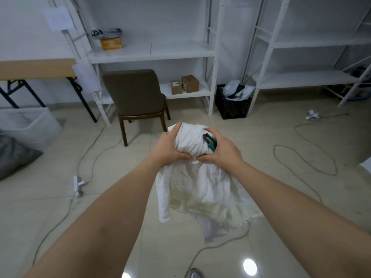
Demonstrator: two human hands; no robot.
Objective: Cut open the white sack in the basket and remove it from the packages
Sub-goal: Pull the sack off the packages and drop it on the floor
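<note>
While I stand over the tiled floor with both arms stretched out, my left hand (167,145) is clamped on the bunched top of the white sack (192,177), fingers wrapped round its far side and thumb pinching below. My right hand (221,151) is closed on the same bundle from the other side, and it also holds a green-handled cutter (209,141) pressed against the cloth. Most of the sack hangs slack under my hands, clear of the floor, with a frayed, yellowish edge low down. It is well apart from the black basket (230,105), which stands by the white shelving (152,53) with grey packages (234,90) showing above its rim, so I judge the sack is already off them.

My chief worry is the cutter. I cannot tell whether its blade is out, and gripping tool and cloth together means a squeeze or a slip could nick my palm or my left fingers, which sit close by. The hanging tail could swing and drag across the cables (301,153) on the floor, or I could tread on it. Bundling with a full right hand also risks dropping the cutter near my feet
</note>
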